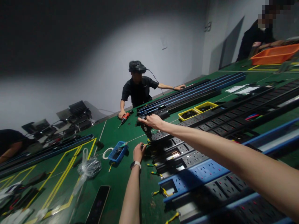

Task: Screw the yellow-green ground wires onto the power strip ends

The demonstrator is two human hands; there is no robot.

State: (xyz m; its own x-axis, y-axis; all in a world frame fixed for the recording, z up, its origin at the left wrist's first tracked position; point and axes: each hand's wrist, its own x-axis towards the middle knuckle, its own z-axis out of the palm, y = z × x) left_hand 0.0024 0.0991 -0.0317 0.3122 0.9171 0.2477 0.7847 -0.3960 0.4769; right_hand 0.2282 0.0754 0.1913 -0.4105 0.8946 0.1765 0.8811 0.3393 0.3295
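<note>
My right hand (pixel 151 121) reaches far forward and is closed around a black power drill (pixel 147 130); its tip is blurred and dark, over the near end of a power strip (pixel 161 136). Just below it, my left hand (pixel 138 152), with a watch on the wrist, pinches a yellow-green wire (pixel 147 144) at the strip's end. A small dark thing shows at its fingertips, too blurred to name. More power strips lie side by side, among them a blue power strip (pixel 198 175), with yellow-green wires (pixel 156 174) sticking out of their ends.
A blue tray (pixel 118 152), a plastic bag (pixel 90 168) and a phone (pixel 98 205) lie to the left on the green table (pixel 126 186). Yellow trays (pixel 188 114) stand beyond the strips. Across the table, a person (pixel 139 88) rests a hand by a red screwdriver (pixel 124 119).
</note>
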